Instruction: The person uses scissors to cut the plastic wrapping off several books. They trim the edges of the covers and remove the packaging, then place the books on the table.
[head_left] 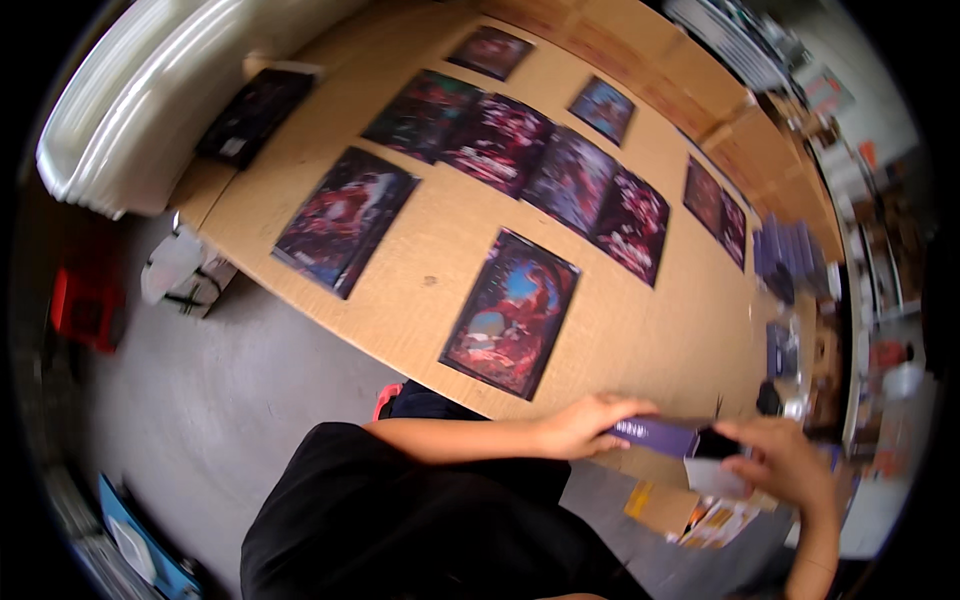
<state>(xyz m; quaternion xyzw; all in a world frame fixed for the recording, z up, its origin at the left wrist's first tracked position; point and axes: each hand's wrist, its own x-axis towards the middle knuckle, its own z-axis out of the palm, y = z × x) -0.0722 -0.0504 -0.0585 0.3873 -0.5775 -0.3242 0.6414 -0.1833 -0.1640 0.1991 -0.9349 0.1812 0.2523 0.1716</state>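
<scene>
My left hand (585,428) is closed around one end of a slim purple box (655,436), held over the table's near right edge. At the box's other end, my right hand (785,462) has its thumb and fingers closed on a dark piece and a whitish flap (715,478); motion blur hides whether the dark piece is part of the box. Nearest on the table lies a dark print with red and blue artwork (512,312). Left of it lies another dark print (345,222). Farther back, several prints (570,180) lie edge to edge in a row.
Cardboard boxes (640,60) line the wooden table's (420,290) far side. Stacked purple boxes (785,250) stand at its right. A dark package (258,112) lies at the far left beside white plastic rolls (150,110). An open carton (690,515) sits below the table edge.
</scene>
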